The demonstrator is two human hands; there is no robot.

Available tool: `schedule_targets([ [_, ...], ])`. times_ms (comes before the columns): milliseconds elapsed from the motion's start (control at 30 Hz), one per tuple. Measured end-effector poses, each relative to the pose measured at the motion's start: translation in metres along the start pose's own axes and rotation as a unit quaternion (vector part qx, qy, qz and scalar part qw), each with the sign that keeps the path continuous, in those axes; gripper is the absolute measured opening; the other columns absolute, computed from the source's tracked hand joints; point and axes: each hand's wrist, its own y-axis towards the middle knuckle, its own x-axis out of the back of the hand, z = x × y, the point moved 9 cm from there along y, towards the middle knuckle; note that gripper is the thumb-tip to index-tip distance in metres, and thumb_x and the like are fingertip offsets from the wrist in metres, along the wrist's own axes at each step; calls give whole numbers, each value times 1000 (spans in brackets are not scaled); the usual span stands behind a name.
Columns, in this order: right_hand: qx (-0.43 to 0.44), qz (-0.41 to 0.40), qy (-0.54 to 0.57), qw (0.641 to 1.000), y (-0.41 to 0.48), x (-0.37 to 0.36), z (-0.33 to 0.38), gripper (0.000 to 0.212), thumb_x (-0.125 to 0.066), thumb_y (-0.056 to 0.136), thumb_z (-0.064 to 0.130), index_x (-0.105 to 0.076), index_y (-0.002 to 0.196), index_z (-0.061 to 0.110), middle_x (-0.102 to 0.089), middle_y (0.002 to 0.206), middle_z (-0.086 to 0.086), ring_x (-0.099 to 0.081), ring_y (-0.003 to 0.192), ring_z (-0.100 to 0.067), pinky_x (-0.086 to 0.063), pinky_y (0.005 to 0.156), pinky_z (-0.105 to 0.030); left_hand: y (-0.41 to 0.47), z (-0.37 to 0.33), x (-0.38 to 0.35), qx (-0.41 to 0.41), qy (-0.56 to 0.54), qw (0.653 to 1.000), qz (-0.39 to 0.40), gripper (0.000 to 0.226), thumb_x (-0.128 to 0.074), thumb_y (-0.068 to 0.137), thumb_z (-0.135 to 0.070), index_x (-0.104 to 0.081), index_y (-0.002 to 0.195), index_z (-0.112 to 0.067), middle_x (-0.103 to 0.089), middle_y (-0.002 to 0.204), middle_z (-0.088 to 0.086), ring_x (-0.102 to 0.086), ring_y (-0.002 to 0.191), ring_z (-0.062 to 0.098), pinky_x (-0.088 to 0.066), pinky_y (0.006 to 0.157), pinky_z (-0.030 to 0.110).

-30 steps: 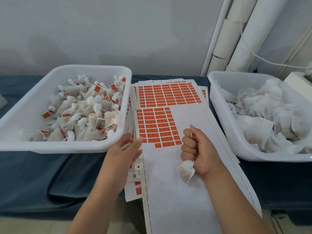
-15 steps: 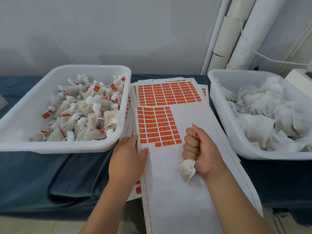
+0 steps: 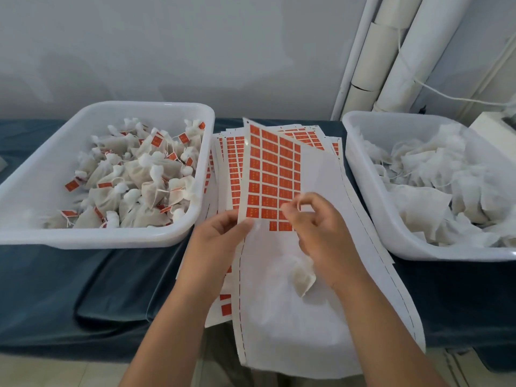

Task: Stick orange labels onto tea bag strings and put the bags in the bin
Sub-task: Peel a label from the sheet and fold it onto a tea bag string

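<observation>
Two hands work between left bin (image 3: 97,241) and right bin (image 3: 363,169); left hand (image 3: 220,241) pinches the raised sheet's (image 3: 270,174) edge, right hand (image 3: 321,230) picks at labels (image 3: 280,226), bag (image 3: 303,277) dangling from its grip.

Two white bins: the left bin (image 3: 83,241) heaped with labelled tea bags (image 3: 139,177), the right bin (image 3: 371,191) with unlabelled tea bags (image 3: 435,177) (both heaps too many to count). Two hands, left hand (image 3: 215,243) and right hand (image 3: 321,227). One raised label sheet (image 3: 268,174), one single tea bag (image 3: 303,277).
</observation>
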Motion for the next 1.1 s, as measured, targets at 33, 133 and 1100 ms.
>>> schedule_targets([
  [33,48,-15,-71,996,-2,-2,13,19,-69,94,56,-68,103,39,-77,103,21,-72,80,6,-53,63,-7,-2,-1,-2,3,-17,1000,7,14,-74,97,-37,-79,104,-49,-80,110,-16,-79,100,14,-61,94,53],
  [133,165,-38,-239,956,-12,-16,39,33,-65,95,55,-73,120,35,-73,121,22,-68,110,6,-54,89,-9,-9,-6,-10,9,-89,996,32,12,-78,93,-27,-82,103,-32,-81,113,-2,-79,105,23,-59,99,54],
  [1100,441,13,-486,754,-26,-22,84,36,-75,94,41,-79,109,8,-81,105,-7,-80,87,-24,-63,70,-35,-33,-45,4,-150,181,969,-75,12,-75,92,-43,-71,99,-52,-71,90,-39,-69,92,-15,-66,82,31],
])
